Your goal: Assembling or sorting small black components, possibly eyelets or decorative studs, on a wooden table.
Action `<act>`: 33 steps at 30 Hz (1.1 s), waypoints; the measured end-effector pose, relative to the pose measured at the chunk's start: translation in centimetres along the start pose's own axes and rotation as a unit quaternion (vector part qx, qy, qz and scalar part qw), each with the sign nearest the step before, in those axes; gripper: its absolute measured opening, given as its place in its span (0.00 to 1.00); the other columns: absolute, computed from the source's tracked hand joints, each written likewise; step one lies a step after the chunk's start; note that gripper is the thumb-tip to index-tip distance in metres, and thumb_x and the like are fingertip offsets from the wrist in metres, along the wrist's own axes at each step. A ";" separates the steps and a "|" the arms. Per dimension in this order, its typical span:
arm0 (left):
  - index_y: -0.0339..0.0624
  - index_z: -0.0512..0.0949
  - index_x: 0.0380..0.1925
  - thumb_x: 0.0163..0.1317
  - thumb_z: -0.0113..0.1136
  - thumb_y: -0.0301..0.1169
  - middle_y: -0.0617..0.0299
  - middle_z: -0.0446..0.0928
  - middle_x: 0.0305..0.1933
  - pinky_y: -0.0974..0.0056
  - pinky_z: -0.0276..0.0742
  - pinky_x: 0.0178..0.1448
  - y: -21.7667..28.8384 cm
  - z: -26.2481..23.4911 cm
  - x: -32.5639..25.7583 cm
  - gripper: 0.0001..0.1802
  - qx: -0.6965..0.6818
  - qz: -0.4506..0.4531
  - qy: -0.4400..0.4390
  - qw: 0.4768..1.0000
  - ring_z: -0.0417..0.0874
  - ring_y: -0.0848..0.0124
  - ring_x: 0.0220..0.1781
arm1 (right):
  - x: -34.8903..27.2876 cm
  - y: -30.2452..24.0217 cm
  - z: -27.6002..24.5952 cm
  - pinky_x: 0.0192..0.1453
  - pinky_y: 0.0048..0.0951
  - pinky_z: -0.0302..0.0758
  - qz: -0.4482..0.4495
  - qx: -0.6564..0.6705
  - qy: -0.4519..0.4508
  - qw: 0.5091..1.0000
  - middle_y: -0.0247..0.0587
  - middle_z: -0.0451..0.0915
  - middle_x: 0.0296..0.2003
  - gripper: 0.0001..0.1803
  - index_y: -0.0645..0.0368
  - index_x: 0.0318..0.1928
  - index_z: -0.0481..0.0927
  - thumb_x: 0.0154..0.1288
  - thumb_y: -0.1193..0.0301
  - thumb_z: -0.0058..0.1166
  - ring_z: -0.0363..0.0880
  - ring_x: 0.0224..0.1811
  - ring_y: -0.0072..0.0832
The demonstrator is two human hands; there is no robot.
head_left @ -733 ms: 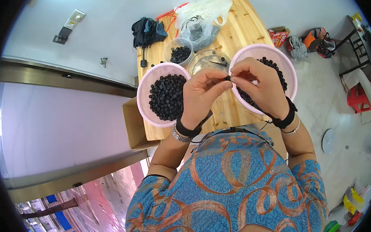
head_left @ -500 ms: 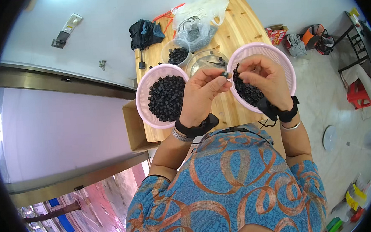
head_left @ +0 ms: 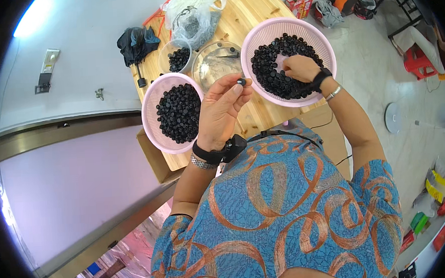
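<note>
My left hand [head_left: 218,108] pinches a small dark round cap [head_left: 241,81] between thumb and fingertips, above the gap between two pink baskets. Inside the right pink basket [head_left: 327,46], my right hand [head_left: 301,69] reaches down among many small black caps [head_left: 264,65]. Its fingers are bunched together; anything between them is hidden. The left pink basket [head_left: 148,112], also full of black caps [head_left: 179,113], stands beside my left wrist. A clear round tray [head_left: 209,71] with a dark thin tool [head_left: 227,56] and a few caps lies beyond my left hand.
A clear tub [head_left: 164,58] with black caps stands behind the left basket on the wooden table [head_left: 255,2]. Plastic bags [head_left: 195,18] and a folded black umbrella [head_left: 134,45] lie at the back. A cardboard box [head_left: 155,156] sits by the table's left edge.
My right hand has moved away from the left hand and down into the right basket's caps. My left hand still holds its cap. The whole view has shifted and turned.
</note>
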State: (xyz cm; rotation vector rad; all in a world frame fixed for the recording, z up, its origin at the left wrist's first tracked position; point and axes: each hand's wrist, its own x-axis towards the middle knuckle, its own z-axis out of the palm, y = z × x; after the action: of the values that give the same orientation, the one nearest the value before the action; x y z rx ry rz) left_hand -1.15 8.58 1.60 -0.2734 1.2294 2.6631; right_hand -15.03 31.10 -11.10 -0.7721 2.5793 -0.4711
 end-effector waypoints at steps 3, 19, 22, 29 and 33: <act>0.36 0.72 0.46 0.61 0.50 0.21 0.53 0.76 0.46 0.71 0.76 0.50 -0.1 0.0 -0.1 0.12 0.015 0.004 0.015 1.000 0.79 0.72 0.43 | 1.7 -0.5 1.2 0.41 0.39 0.73 -0.028 0.018 0.010 0.999 0.48 0.79 0.32 0.09 0.56 0.33 0.79 0.50 0.72 0.50 0.78 0.38 0.42; 0.36 0.72 0.44 0.59 0.52 0.19 0.54 0.75 0.46 0.73 0.77 0.50 0.0 0.0 -0.5 0.12 0.003 -0.003 0.033 0.999 0.79 0.73 0.44 | 4.2 0.2 3.2 0.40 0.38 0.73 -0.073 0.032 0.016 0.997 0.44 0.79 0.31 0.07 0.56 0.31 0.79 0.48 0.72 0.55 0.77 0.35 0.40; 0.36 0.73 0.44 0.60 0.52 0.21 0.54 0.76 0.44 0.71 0.76 0.49 0.0 0.2 -0.4 0.12 0.009 -0.002 0.036 0.999 0.79 0.72 0.43 | 3.8 0.2 2.3 0.39 0.37 0.73 -0.064 0.079 0.015 0.995 0.44 0.79 0.31 0.09 0.56 0.32 0.80 0.47 0.71 0.55 0.78 0.36 0.40; 0.36 0.73 0.44 0.61 0.52 0.23 0.55 0.77 0.43 0.70 0.75 0.48 0.0 0.2 -0.7 0.11 0.017 0.001 0.026 1.000 0.79 0.72 0.42 | 2.7 -2.0 1.4 0.40 0.35 0.74 -0.081 0.068 -0.080 0.991 0.39 0.81 0.32 0.11 0.55 0.34 0.80 0.46 0.69 0.60 0.79 0.37 0.36; 0.36 0.73 0.44 0.61 0.52 0.23 0.55 0.77 0.43 0.70 0.75 0.48 -0.2 0.3 -0.7 0.11 0.020 0.003 0.029 0.999 0.79 0.72 0.42 | 2.8 -1.6 2.5 0.40 0.35 0.74 -0.113 0.057 -0.065 0.990 0.40 0.81 0.32 0.10 0.55 0.33 0.80 0.47 0.69 0.59 0.79 0.37 0.36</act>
State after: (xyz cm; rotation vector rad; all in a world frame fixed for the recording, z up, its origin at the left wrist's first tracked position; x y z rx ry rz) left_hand -0.41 8.87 1.82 -0.3444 1.3028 2.6500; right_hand -15.29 27.69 -13.33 -1.0257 2.3334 -0.6082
